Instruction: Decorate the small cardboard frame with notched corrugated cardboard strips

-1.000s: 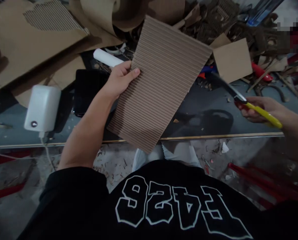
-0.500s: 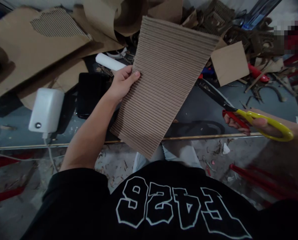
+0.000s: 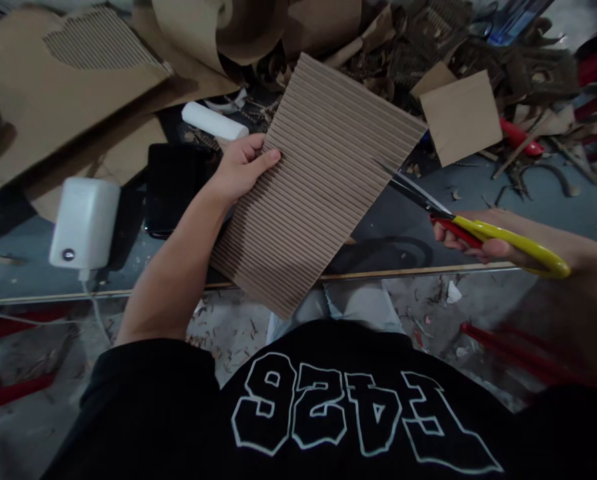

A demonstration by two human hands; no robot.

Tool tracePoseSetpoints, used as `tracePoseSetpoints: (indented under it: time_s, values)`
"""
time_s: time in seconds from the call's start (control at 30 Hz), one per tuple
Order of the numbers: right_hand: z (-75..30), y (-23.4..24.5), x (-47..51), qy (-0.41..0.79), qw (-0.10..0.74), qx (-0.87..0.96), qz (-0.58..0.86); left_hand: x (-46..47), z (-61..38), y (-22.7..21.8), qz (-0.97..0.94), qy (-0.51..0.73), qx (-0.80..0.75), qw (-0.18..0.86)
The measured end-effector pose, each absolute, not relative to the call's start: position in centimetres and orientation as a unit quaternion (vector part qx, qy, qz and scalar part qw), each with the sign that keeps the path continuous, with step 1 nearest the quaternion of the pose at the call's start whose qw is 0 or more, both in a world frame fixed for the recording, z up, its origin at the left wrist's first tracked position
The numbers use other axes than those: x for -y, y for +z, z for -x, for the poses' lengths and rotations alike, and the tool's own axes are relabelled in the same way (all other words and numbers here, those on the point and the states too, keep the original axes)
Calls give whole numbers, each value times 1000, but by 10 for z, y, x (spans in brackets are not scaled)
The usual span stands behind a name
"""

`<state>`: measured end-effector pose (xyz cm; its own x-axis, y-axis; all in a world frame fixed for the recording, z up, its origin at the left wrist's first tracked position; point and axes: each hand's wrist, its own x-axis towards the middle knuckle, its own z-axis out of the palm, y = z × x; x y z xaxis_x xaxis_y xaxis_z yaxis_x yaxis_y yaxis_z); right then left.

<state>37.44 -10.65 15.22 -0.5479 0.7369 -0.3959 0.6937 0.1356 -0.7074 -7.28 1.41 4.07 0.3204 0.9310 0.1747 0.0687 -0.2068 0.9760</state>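
My left hand (image 3: 243,167) grips the left edge of a ribbed corrugated cardboard sheet (image 3: 318,180), thumb on top, holding it tilted above the table's front edge. My right hand (image 3: 478,233) is closed in the handles of yellow and red scissors (image 3: 458,217). Their blades are parted and the tips touch the sheet's right edge.
A white charger box (image 3: 84,223) with a cable and a black flat device (image 3: 175,180) lie left of the sheet. A white roll (image 3: 213,121) sits behind my left hand. Cardboard sheets (image 3: 53,93) and scraps cover the back; a small square piece (image 3: 462,117) leans at right.
The scissors have swung leftward from the right side until the open blades reach the sheet's right edge. The sheet has dropped slightly lower.
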Motion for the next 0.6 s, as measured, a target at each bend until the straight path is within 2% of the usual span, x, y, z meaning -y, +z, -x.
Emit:
tracePoseSetpoints:
  time_s: [0.27,0.43,0.6]
  values:
    - [-360,147,110,491,33,748,445,-14,73,41,-648,435,-388,490]
    - [-362,142,108,474,34,769,428,-14,74,38,-646,437,-389,490]
    - [-357,147,109,454,-5,757,469,-16,73,36,-641,435,-384,502]
